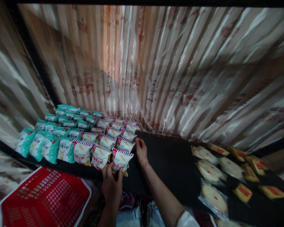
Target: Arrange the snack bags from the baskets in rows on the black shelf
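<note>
Striped sheeting (180, 69) backs a black shelf (167, 157) where white snack bags (107, 142) stand in rows, apparently being straightened, the left hand (112, 183) part-open at the front end bag's (121, 158) foot, grip unclear, the seemingly empty, loosely bent right hand (141, 152) alongside, any adjustment calling for light pressure.

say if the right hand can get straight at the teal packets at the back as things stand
Probably not straight across: the right hand is beside the white packets, which stand between it and the teal packets. Reaching over their tops looks possible.
</note>
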### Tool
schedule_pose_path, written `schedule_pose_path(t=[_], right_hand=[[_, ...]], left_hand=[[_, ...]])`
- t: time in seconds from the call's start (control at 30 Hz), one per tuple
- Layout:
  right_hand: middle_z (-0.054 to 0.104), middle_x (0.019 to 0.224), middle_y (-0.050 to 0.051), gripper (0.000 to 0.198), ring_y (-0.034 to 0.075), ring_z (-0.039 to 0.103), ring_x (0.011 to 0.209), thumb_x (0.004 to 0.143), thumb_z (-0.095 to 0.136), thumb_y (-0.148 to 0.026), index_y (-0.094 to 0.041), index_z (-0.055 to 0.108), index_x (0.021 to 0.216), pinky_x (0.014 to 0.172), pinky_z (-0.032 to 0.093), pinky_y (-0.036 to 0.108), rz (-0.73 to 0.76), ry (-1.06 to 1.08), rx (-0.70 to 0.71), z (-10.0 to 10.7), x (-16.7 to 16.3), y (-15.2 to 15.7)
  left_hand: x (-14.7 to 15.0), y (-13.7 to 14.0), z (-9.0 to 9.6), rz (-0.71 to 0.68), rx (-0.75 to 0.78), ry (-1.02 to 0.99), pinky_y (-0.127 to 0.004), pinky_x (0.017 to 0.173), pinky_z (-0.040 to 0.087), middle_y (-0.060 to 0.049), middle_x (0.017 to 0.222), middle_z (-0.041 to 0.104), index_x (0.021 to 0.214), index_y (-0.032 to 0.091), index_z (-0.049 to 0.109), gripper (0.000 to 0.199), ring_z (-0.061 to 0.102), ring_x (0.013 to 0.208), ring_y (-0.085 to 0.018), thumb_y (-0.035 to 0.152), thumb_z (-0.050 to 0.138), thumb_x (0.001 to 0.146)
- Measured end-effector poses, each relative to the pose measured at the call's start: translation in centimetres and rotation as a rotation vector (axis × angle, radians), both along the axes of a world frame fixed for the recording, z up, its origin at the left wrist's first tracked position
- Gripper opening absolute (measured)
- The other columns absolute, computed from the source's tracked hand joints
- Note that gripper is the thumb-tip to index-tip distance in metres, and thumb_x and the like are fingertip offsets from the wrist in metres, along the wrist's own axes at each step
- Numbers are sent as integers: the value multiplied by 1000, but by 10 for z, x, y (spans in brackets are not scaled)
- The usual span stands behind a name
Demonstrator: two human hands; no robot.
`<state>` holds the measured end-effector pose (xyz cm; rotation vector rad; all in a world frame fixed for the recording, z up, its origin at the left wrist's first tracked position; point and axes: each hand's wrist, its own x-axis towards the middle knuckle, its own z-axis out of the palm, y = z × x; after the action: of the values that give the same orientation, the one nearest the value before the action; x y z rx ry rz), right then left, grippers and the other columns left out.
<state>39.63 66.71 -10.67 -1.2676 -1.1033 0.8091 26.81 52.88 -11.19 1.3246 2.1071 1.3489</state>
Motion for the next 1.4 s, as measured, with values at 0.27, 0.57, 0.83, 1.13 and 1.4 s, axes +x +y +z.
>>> schedule_pose_path(t=[0.27,0.57,0.83,1.13,1.4], right_hand=[[64,77,2,38,17,57,72,72,61,-53,-18,62,86,66,47,27,237,-81,-26,3,-6,-35],[66,77,2,34,19,58,72,71,62,-50,-19,63,83,65,47,29,231,-118,-34,-6,-10,-29],[65,103,8,43,23,58,95,79,51,-51,-18,59,107,78,48,33,92,-74,-64,-1,-8,-53],[61,107,9,36,21,59,97,81,54,-44,-19,60,107,79,50,31,220,-200,6,-9,-10,-106],[64,96,8,40,19,61,82,77,60,-41,-17,60,109,69,52,29,247,-221,-57,-8,-22,-105]], left_hand=[[4,-1,6,24,-2,-28,-31,63,50,-7,106,53,111,20,52,36,60,77,-16,39,51,80],[0,1,2,18,64,2,-28,62,49,-4,93,52,113,18,49,36,59,74,-15,35,54,80],[1,1,-3,-10,164,17,-28,62,50,-3,86,53,101,18,52,26,58,68,-14,34,53,81],[2,-7,-3,-124,258,94,-33,83,51,-12,102,58,108,15,56,28,60,99,-19,27,37,90],[3,-11,-6,-170,223,138,-31,87,50,-14,109,59,117,13,55,36,58,105,-19,23,33,91]])
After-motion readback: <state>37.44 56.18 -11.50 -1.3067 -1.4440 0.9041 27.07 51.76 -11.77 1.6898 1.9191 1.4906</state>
